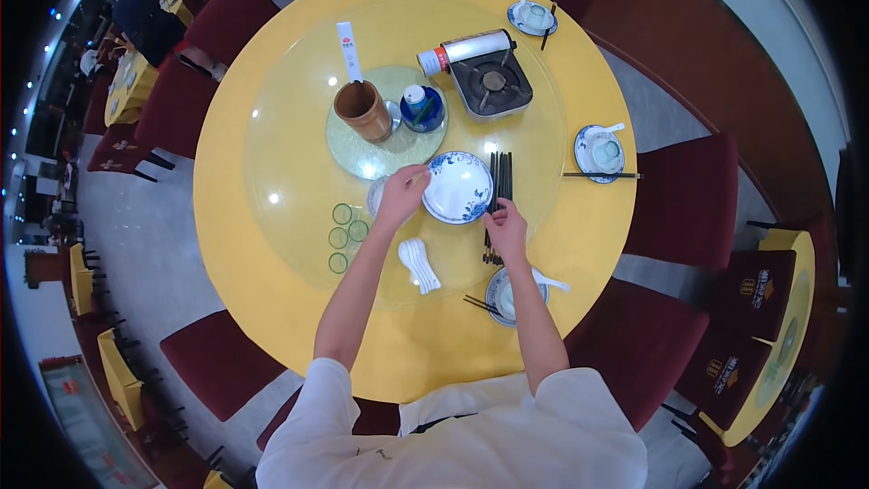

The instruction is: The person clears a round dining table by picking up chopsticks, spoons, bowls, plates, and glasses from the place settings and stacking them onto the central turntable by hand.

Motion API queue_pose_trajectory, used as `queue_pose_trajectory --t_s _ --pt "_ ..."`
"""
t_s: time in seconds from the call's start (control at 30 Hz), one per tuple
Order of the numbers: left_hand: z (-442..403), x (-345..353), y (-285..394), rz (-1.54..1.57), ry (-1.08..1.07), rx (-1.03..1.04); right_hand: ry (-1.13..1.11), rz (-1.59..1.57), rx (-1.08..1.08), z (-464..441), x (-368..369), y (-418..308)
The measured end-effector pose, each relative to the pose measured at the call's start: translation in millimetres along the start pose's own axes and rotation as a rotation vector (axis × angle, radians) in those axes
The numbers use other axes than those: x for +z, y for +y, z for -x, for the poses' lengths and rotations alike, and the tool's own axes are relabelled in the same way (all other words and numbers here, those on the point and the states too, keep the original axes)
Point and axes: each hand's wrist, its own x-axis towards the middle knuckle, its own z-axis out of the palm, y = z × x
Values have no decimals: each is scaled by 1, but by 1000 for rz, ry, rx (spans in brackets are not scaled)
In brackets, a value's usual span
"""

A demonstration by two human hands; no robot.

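A white plate with blue flowers [457, 188], perhaps the top of a stack, is near the middle of the round table. My left hand [405, 192] is closed at its left rim, the fingertips overlapping the edge. My right hand [507, 228] has its fingers bent in at the lower right rim, over several black chopsticks [504, 172] laid side by side. A small pale dish [375, 196] is partly hidden behind my left hand. White spoons [417, 264] lie nested below the plate, and several green-rimmed glasses [339, 237] stand to the left.
A portable gas stove [491, 81] with a gas canister [466, 52] is at the back. A brown wooden container [363, 111] and a blue pot [423, 109] stand on the round glass turntable [348, 149]. Place settings [598, 152] line the right edge; dark red chairs [681, 202] surround the table.
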Motion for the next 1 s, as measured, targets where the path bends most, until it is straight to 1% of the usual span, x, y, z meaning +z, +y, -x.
queue_pose_trajectory --t_s 0.1,0.17,0.27,0.37,0.4,0.47,0.5,0.6,0.7,0.73,0.77,0.9,1.0 --pt "69 -13 -8 328 12 -176 -31 -53 -22 18 -18 9" --pt "129 -12 -6 656 26 -417 -52 -75 -36 36 -32 18" --pt "206 6 -38 743 -48 -626 -94 -51 -70 67 -55 24" --pt "259 26 -28 725 -34 -685 -138 -44 -72 97 -72 37" --pt "270 30 -20 744 -51 -690 -130 2 -75 109 -79 37" --pt "288 44 -21 781 -56 -674 -119 -10 -107 134 -95 39" --pt "294 53 -27 800 -69 -663 -104 -12 -123 148 -106 40" --pt "303 82 -65 963 -118 -672 -34 61 -77 199 -141 44" --pt "314 99 -57 1022 -51 -705 -49 144 60 253 -177 69" --pt "315 114 -68 1096 -42 -747 -58 223 82 269 -192 91" --pt "317 119 -69 1092 -48 -753 -72 288 118 283 -201 121" --pt "317 135 -65 1040 -79 -774 -78 87 365 288 -217 133" --pt "311 143 -73 998 -65 -772 -84 -10 395 272 -218 148"
